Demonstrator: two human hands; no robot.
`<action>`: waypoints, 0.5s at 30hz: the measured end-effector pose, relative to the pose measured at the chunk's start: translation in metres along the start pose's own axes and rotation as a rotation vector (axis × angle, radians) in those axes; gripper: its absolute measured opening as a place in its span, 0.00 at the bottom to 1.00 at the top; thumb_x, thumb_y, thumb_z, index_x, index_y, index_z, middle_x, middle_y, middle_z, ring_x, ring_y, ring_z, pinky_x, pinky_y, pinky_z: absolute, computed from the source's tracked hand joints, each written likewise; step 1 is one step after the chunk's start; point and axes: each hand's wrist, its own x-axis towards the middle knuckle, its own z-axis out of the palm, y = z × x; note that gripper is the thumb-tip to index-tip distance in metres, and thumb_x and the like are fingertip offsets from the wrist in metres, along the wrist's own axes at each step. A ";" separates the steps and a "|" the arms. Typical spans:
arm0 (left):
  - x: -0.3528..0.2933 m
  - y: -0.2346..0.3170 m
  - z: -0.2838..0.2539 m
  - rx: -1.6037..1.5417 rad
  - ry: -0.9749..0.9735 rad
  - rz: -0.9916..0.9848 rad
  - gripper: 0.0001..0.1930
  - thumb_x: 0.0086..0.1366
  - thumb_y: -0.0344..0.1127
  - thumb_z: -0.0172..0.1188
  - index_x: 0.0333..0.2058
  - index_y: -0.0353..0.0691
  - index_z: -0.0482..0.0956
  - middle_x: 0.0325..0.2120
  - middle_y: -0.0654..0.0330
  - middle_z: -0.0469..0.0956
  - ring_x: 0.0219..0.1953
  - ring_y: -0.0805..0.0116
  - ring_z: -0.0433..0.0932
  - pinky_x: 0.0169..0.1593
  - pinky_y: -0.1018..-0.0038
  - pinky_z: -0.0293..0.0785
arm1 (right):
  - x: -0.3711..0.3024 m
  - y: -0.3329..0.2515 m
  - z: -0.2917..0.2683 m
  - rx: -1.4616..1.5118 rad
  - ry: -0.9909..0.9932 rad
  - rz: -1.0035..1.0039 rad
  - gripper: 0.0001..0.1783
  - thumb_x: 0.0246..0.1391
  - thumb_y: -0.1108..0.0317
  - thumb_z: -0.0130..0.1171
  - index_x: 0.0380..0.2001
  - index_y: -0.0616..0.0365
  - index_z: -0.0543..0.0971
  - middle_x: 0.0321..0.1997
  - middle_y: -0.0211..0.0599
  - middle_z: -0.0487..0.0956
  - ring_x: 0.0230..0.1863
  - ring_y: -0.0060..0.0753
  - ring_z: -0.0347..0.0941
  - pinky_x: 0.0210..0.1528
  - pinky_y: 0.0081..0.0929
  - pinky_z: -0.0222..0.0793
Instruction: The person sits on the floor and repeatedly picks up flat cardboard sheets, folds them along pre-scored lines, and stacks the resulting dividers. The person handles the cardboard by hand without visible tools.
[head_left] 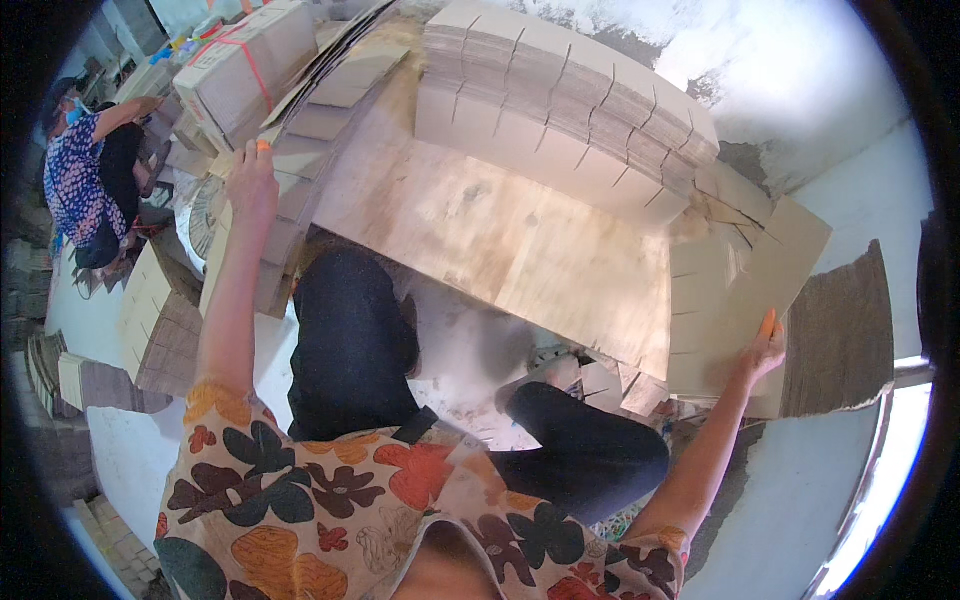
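My left hand (252, 180) is raised at the left, its fingers closed at the end of a cardboard divider assembly (312, 150) of upright slotted strips. An orange cover shows on one fingertip. Out to the right, my right hand (766, 348) pinches the edge of a tan cardboard sheet (750, 275), with orange on its thumb too. That sheet stands tilted in front of a stack of slotted cardboard pieces (840, 335). Between my hands lies a bare wooden board (500, 230).
A long row of slotted cardboard strips (560, 110) stands along the board's far edge. At the upper left, a strapped carton (250, 70) stands near another person (85, 180), who is bent over. More slotted cardboard stacks (160, 320) sit on the floor at the left. My knees flank the board's near edge.
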 end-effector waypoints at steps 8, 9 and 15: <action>0.028 0.090 0.027 -0.398 0.076 0.125 0.29 0.47 0.46 0.69 0.45 0.33 0.73 0.43 0.53 0.74 0.48 0.56 0.72 0.45 0.61 0.72 | -0.061 -0.043 0.011 0.491 -0.258 -0.004 0.28 0.61 0.63 0.47 0.58 0.73 0.60 0.53 0.48 0.71 0.50 0.39 0.71 0.52 0.34 0.69; 0.031 0.120 0.011 -0.564 0.083 0.195 0.29 0.47 0.46 0.69 0.44 0.33 0.73 0.42 0.51 0.75 0.47 0.56 0.73 0.46 0.62 0.71 | -0.073 -0.055 0.017 0.539 -0.302 0.076 0.28 0.61 0.62 0.44 0.58 0.74 0.60 0.54 0.49 0.70 0.51 0.40 0.71 0.54 0.36 0.68; 0.019 0.302 -0.085 -1.815 -0.870 -0.032 0.20 0.57 0.36 0.62 0.46 0.32 0.74 0.38 0.58 0.78 0.41 0.69 0.77 0.46 0.73 0.73 | -0.121 -0.115 0.077 0.758 -0.477 0.192 0.28 0.62 0.59 0.41 0.57 0.72 0.63 0.46 0.41 0.75 0.45 0.29 0.72 0.52 0.36 0.70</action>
